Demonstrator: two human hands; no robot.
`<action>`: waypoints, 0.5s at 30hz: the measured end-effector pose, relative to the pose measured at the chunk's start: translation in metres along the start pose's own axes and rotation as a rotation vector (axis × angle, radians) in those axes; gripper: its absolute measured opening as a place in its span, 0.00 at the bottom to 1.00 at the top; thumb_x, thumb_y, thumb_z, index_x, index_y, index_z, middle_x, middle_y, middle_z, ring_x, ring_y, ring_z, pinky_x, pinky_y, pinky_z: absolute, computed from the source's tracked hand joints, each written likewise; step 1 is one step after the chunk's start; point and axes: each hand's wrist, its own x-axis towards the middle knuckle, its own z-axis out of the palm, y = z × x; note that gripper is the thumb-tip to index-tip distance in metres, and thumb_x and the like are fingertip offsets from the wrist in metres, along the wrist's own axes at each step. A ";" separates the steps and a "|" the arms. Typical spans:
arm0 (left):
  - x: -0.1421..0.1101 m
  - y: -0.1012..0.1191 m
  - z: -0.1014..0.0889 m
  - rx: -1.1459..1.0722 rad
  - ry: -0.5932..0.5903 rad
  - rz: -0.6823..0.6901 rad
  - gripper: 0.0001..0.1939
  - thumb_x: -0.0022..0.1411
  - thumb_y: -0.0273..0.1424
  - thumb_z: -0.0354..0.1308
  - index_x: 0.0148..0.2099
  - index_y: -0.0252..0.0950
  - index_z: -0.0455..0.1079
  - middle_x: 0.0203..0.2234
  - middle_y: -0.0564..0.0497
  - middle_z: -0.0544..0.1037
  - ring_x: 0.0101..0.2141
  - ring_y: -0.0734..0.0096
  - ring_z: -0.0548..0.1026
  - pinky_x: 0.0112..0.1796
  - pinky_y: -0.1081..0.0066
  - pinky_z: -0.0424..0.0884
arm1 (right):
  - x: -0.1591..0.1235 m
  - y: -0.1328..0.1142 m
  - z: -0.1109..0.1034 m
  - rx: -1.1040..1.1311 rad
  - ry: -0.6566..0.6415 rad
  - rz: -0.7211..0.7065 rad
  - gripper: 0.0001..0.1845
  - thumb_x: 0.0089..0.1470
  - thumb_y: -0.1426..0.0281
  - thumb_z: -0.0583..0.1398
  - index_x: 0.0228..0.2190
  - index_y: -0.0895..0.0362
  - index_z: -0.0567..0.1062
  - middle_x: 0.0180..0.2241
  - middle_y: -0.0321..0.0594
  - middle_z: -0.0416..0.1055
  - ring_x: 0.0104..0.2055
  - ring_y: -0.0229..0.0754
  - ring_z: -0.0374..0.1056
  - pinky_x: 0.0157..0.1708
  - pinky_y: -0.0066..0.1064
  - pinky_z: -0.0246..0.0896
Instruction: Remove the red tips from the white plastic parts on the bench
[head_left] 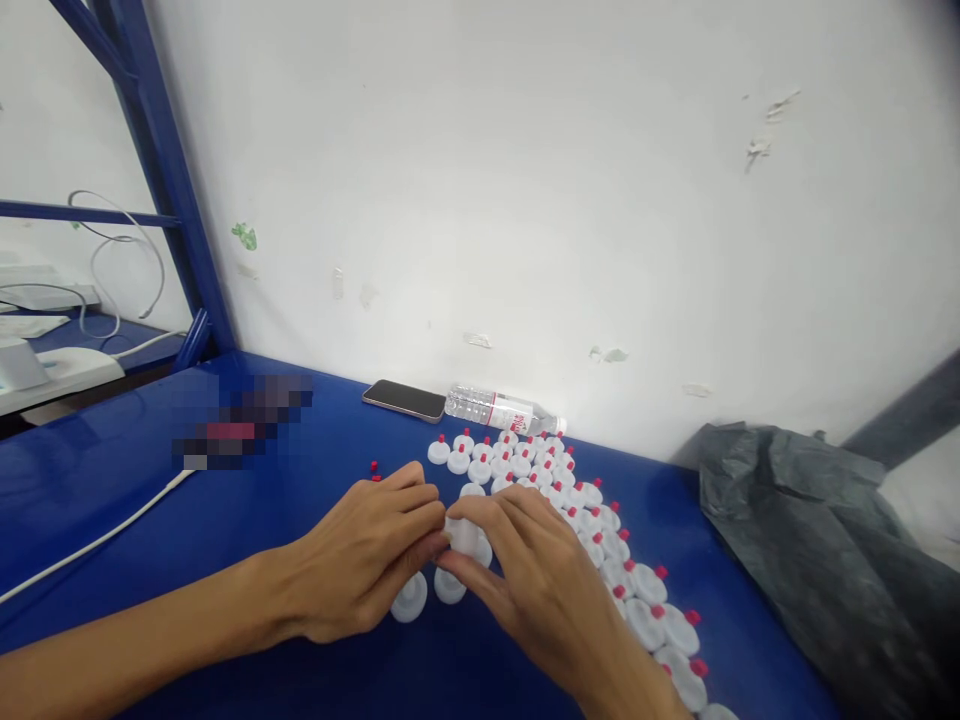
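In the middle of the blue table, my right hand [540, 570] holds a white round plastic cap [463, 535] between thumb and index finger. My left hand [375, 550] is closed in a pinch against the left edge of that cap; what its fingertips grip is hidden. Below the hands lie white caps without visible red tips, one [409, 598] by my left fingers and another [450, 586] under the held cap. To the right and behind stand several white caps with red tips [646, 582], in rows. Small red pieces [375, 470] lie beyond my left hand.
A phone [405, 400] and a lying clear water bottle [502, 408] rest by the wall. A dark plastic bag [795, 540] bulges over the right side. A white cable [97, 540] runs to a blurred-out object [240, 425] at left. A blue metal frame [161, 150] rises behind.
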 end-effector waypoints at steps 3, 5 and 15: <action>0.003 0.002 0.000 -0.132 0.076 -0.100 0.17 0.75 0.31 0.40 0.33 0.45 0.63 0.24 0.53 0.71 0.28 0.61 0.68 0.30 0.60 0.67 | 0.003 -0.002 -0.002 -0.070 0.012 -0.032 0.10 0.65 0.76 0.61 0.48 0.57 0.72 0.44 0.38 0.80 0.38 0.45 0.72 0.43 0.39 0.68; 0.004 0.005 -0.001 -0.195 0.113 -0.149 0.20 0.75 0.33 0.38 0.35 0.47 0.68 0.23 0.53 0.71 0.28 0.59 0.69 0.31 0.59 0.71 | 0.004 -0.004 -0.002 -0.129 0.028 -0.068 0.14 0.64 0.78 0.61 0.50 0.58 0.73 0.46 0.39 0.80 0.40 0.45 0.73 0.46 0.41 0.66; 0.005 0.003 0.008 -0.634 0.105 -0.486 0.21 0.73 0.45 0.40 0.38 0.45 0.73 0.28 0.52 0.72 0.29 0.63 0.71 0.28 0.66 0.73 | 0.004 -0.007 -0.009 -0.302 0.095 -0.129 0.15 0.67 0.77 0.56 0.52 0.60 0.76 0.50 0.40 0.81 0.41 0.44 0.75 0.53 0.44 0.61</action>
